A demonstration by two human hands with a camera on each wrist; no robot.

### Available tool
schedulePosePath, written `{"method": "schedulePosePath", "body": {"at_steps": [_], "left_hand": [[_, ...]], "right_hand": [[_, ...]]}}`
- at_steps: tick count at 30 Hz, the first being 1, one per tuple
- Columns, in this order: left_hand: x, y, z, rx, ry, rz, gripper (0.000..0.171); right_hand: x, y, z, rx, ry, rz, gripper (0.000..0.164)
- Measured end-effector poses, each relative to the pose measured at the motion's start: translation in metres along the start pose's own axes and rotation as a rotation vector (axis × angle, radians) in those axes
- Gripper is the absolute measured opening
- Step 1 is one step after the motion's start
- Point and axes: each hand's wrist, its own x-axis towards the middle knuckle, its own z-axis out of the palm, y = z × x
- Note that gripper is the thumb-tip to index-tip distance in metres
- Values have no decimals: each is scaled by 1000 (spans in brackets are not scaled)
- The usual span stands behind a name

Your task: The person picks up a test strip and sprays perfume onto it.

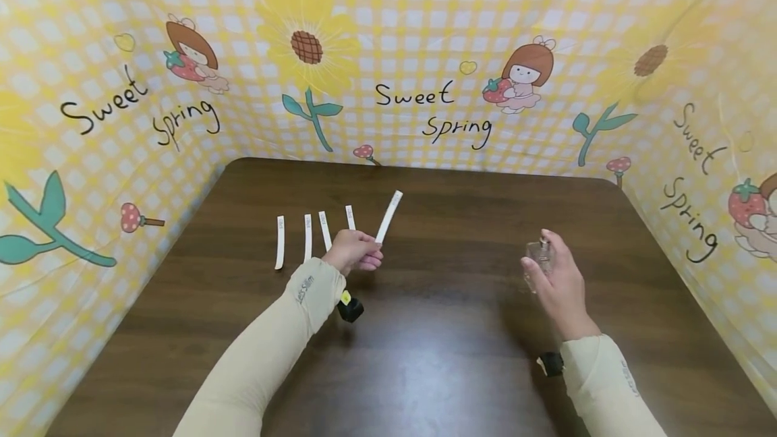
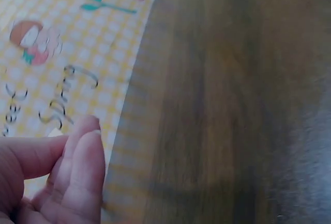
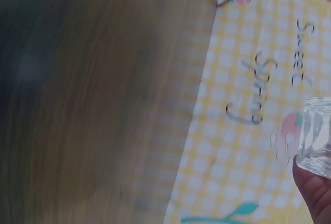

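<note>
My left hand (image 1: 354,250) pinches the lower end of a white paper strip (image 1: 390,216) between thumb and fingers, and the strip slants up to the right. In the left wrist view the left hand (image 2: 70,175) hides nearly all of it. Several similar strips (image 1: 280,241) with small print at their tops lie in a row to the left, some partly behind the hand. Off to the right, my right hand (image 1: 561,285) grips a small clear glass spray bottle (image 1: 537,258), index finger on its top. The right wrist view cuts off the glass bottle (image 3: 316,136) at its edge.
Both hands are over a dark brown wooden table (image 1: 461,329). A yellow checked cloth (image 1: 413,39) with printed flowers and figures walls its back and sides. Black wrist devices (image 1: 350,309) hang below both cuffs.
</note>
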Motion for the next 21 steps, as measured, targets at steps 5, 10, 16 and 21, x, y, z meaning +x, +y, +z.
{"method": "schedulePosePath", "body": {"at_steps": [5,10,16,21], "left_hand": [[11,0,-7,-123,57,1,26],[16,0,-5,-194,105,-18,31],[27,-8,6,-299,168,-26,31],[32,-14,15,-336,208,-24,28]], "right_hand": [[-2,12,-17,6,3,15,56],[-3,22,-30,33,9,29,48],[-7,32,-47,38,-14,178,54],[-12,43,-51,33,-99,362,72]]}}
